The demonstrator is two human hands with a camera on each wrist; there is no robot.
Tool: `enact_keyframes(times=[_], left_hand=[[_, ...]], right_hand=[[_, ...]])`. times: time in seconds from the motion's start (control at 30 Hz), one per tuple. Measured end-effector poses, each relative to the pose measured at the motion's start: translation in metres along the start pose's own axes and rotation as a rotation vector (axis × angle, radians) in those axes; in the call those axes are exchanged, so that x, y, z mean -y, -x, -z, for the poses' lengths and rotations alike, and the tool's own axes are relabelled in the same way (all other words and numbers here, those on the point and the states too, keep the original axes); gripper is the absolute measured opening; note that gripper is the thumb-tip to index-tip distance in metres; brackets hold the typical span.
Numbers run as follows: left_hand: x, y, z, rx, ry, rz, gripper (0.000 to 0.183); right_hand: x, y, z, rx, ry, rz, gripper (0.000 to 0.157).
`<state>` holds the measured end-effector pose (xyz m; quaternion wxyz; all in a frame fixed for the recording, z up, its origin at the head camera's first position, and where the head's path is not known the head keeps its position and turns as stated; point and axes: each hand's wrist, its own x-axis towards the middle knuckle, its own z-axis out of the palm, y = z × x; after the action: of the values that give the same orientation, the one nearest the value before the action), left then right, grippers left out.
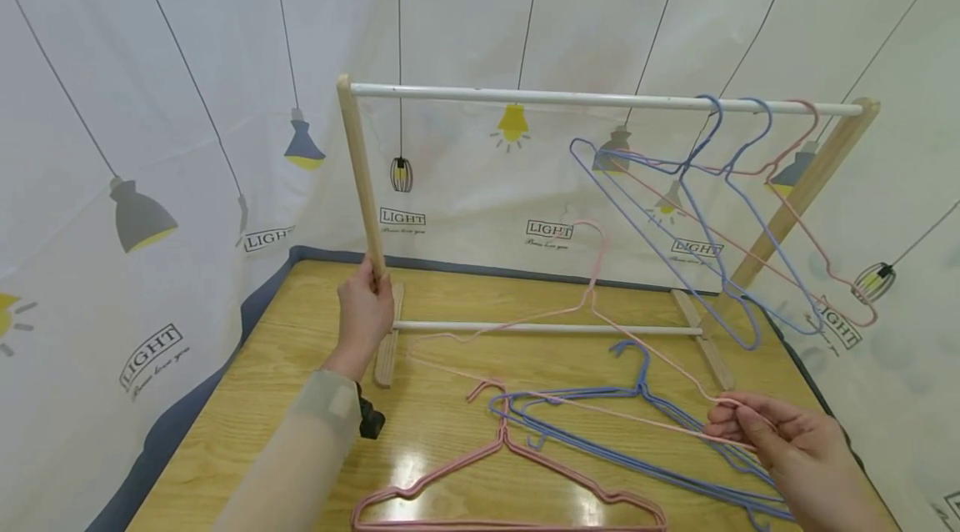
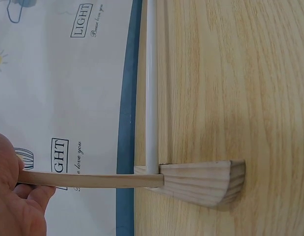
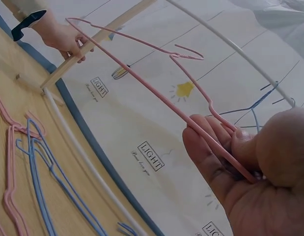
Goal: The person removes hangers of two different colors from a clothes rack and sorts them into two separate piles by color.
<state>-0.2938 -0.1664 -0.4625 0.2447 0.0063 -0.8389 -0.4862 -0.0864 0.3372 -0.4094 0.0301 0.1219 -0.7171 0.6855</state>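
My left hand grips the left wooden post of a small clothes rack, low down near its foot; the left wrist view shows the fingers around that post. By one end, my right hand pinches a pink hanger, its hook up and its body tilted in front of the rack. In the right wrist view thumb and fingers close on this pink hanger. Two blue hangers and another pink hanger hang from the right part of the white rail.
Stacked pink hangers lie at the front of the wooden table. Beside them on the right is a pile of blue hangers. A lower white bar joins the rack's feet. Behind hangs a lamp-patterned cloth.
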Motion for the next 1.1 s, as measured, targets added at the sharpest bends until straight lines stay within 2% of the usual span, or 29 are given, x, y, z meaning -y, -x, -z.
enact_keyframes(times=[0.07,0.17,0.3,0.53,0.77,0.87,1.0,1.1], left_hand=[[0.0,0.0,0.001,0.002,-0.005,0.0,0.019],[-0.001,0.001,0.002,0.008,-0.008,-0.002,0.019],[-0.001,0.001,0.002,0.011,-0.01,-0.007,0.017],[0.001,0.0,0.002,0.016,-0.002,-0.012,0.016],[0.001,-0.001,0.001,0.007,0.001,-0.024,0.013],[0.001,0.0,0.001,0.007,0.0,-0.029,0.013],[0.0,0.0,0.001,0.008,-0.008,-0.028,0.013],[0.001,0.0,0.001,0.009,-0.012,-0.026,0.012]], right_hand=[[-0.007,0.004,0.001,-0.003,0.052,-0.066,0.025],[-0.019,0.008,0.004,0.029,0.019,-0.12,0.026],[-0.034,0.013,0.011,0.149,-0.14,-0.129,0.031],[-0.057,0.018,0.021,0.317,-0.299,-0.205,0.039],[-0.09,0.022,0.011,0.45,-0.489,-0.235,0.04],[-0.104,0.025,0.001,0.47,-0.492,-0.233,0.039],[-0.119,0.024,-0.012,0.49,-0.411,-0.196,0.037],[-0.128,0.022,-0.019,0.506,-0.339,-0.158,0.029]])
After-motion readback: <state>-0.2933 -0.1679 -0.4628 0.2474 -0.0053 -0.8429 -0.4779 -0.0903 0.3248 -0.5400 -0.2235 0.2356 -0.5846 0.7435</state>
